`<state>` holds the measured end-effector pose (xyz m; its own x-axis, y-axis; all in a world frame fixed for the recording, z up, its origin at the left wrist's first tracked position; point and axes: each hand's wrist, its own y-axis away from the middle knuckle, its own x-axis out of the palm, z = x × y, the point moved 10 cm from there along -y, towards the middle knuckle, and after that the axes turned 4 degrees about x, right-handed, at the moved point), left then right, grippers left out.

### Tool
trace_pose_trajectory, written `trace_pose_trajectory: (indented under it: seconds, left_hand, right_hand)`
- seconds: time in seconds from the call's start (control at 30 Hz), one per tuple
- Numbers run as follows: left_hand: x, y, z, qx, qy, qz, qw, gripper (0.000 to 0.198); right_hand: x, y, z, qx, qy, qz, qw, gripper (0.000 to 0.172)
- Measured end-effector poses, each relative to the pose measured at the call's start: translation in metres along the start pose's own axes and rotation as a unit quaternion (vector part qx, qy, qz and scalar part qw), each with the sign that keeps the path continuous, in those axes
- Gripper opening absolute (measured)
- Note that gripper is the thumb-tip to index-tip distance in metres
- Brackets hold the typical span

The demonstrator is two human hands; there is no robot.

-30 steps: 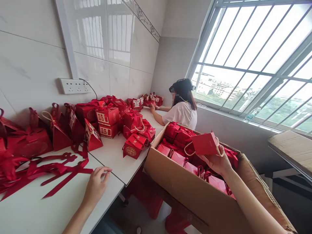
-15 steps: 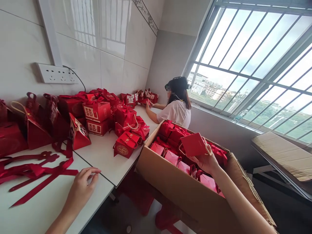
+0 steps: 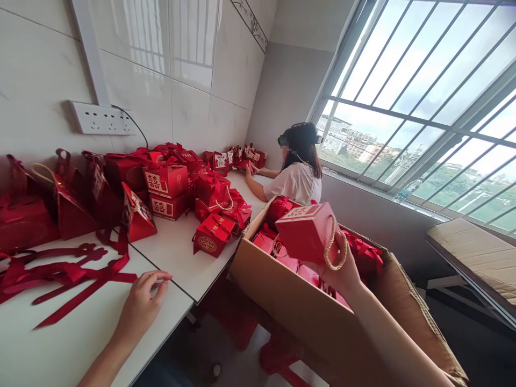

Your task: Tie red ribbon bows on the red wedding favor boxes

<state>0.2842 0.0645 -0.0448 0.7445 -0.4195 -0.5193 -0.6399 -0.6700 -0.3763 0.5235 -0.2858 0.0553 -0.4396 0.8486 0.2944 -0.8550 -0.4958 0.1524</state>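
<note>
My right hand (image 3: 341, 271) grips a red gift box (image 3: 304, 234) from beneath and its right side, above an open cardboard carton. A twisted cream rope handle (image 3: 331, 250) hangs at the box's side, and a pale printed panel shows on its upper face. Inside the carton (image 3: 282, 290) lie more red gift boxes (image 3: 285, 258), some with ribbons. My left hand (image 3: 142, 301) rests on the white table (image 3: 161, 317), holding nothing, its fingers loosely bent and the thumb apart from them. Red ribbon strips (image 3: 84, 290) lie left of it.
Finished-looking red boxes (image 3: 167, 183) stand piled along the tiled wall, below a socket strip (image 3: 102, 119). A person (image 3: 298, 172) sits at the table's far end, hands on a red item. A barred window is at right, near a flattened cardboard piece (image 3: 475, 258).
My right hand has raised the red gift box slightly and tipped it, bringing its printed panel into view. My left hand stays on the table. The view has shifted a little.
</note>
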Motion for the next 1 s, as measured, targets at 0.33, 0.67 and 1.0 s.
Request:
trace_pose_trajectory:
  seconds: [0.33, 0.67, 1.0]
  left_hand:
    - [0.002, 0.001, 0.001, 0.023, 0.01, -0.008, 1.0, 0.026]
    - [0.003, 0.003, 0.002, 0.013, 0.008, 0.002, 1.0, 0.025]
    - [0.004, 0.003, -0.004, 0.026, 0.008, 0.005, 1.0, 0.023]
  right_hand:
    - [-0.095, -0.074, 0.039, -0.181, 0.397, -0.146, 0.888, 0.096]
    - [-0.15, -0.086, 0.009, -0.051, 0.497, -0.123, 0.857, 0.095]
    - [-0.169, -0.07, -0.036, 0.024, 0.465, -0.118, 0.877, 0.075]
